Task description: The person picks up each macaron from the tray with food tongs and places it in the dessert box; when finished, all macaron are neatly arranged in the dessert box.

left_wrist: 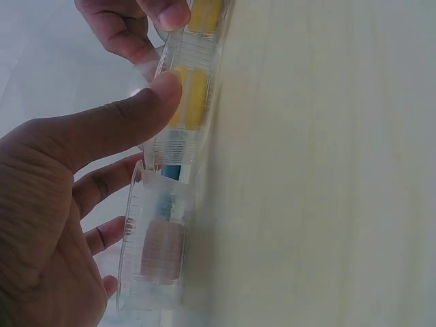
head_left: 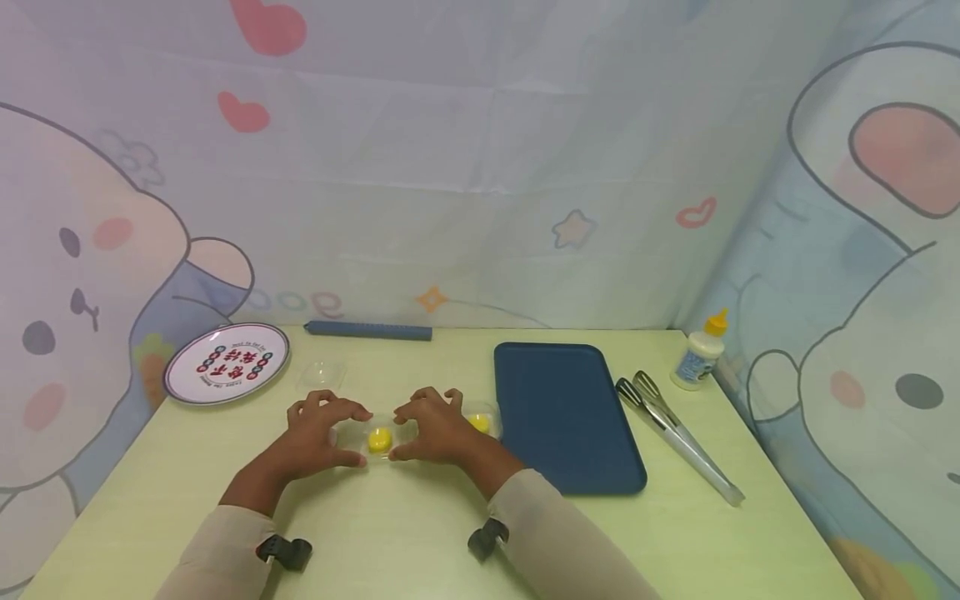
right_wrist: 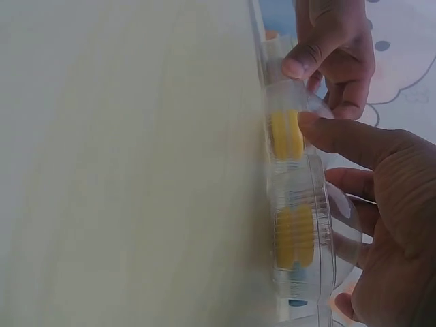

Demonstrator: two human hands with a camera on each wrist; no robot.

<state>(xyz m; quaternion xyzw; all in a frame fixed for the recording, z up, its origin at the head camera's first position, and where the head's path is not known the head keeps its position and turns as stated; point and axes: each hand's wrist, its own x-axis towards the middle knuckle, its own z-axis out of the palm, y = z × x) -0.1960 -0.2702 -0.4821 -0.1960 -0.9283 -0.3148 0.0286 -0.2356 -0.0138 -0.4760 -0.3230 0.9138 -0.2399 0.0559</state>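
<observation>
A clear plastic box (head_left: 362, 429) with a yellow, mooncake-like block (head_left: 379, 440) inside sits on the table between both hands. My left hand (head_left: 315, 439) grips its left side with thumb and forefinger. From the other side, my right hand (head_left: 433, 427) pinches the box, thumb in front. Beside the right hand stands another clear box (right_wrist: 327, 231) with a domed lid and a yellow block (right_wrist: 294, 236). In the left wrist view, a further clear box (left_wrist: 129, 272) holds a pinkish-brown block (left_wrist: 162, 252) near the left fingers. The hands partly hide the boxes.
A blue tray (head_left: 568, 417) lies right of the boxes, with metal tongs (head_left: 682, 442) and a yellow-capped bottle (head_left: 697, 360) beyond. Behind the left hand are a clear plastic piece (head_left: 321, 375) and a decorated plate (head_left: 227, 364). A long blue stick-like object (head_left: 367, 331) lies along the back edge.
</observation>
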